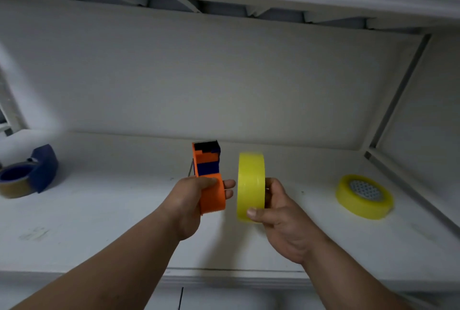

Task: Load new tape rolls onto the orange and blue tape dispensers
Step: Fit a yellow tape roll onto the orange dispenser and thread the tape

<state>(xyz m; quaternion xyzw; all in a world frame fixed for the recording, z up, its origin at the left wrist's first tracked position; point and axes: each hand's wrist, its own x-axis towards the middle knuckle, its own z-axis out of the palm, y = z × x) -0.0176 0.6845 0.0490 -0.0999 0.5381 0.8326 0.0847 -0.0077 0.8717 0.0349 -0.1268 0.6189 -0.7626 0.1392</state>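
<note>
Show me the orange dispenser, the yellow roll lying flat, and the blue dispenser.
orange plastic tape dispenser (211, 195), head view, curved orange shell
flat yellow tape roll (358, 206), head view, near outer wall
blue plastic tape dispenser (43, 169), head view, blue body

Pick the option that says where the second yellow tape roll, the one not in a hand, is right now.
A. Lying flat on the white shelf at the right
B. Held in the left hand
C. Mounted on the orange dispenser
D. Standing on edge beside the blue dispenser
A: the spare yellow tape roll lies flat on the white shelf, to the right of the right hand, with nothing touching it.
</note>
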